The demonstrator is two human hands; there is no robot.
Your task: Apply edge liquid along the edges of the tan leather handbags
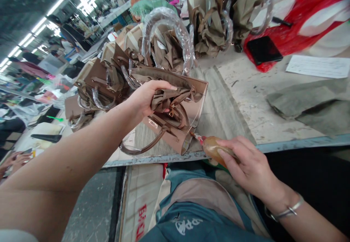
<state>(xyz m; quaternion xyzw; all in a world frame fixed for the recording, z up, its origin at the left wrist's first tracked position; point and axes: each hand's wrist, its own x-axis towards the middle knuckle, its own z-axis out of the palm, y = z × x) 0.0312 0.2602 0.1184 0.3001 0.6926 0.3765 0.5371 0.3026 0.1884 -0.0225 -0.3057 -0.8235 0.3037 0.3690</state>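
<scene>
— What's the bag like?
— A boxy handbag [188, 103] of smooth tan leather, stuffed with crumpled brown paper, lying at the near edge of the scuffed tabletop [246, 88].
— And the hands?
— The left hand [147, 98] clamps its top. The right hand [246, 165] wraps a soft amber bottle [212, 149], whose nozzle touches the bag's near corner.
— Any room?
— Bare tabletop to the right, up to a folded grey cloth [314, 105]. More bags [109, 74] crowd the far left.

A black phone [264, 49] is lying on the surface [246, 88]. A red plastic bag [308, 12] is bunching behind it, a white paper [318, 66] is sitting to its right, and tan bags [164, 48] are crowding to its left.
</scene>
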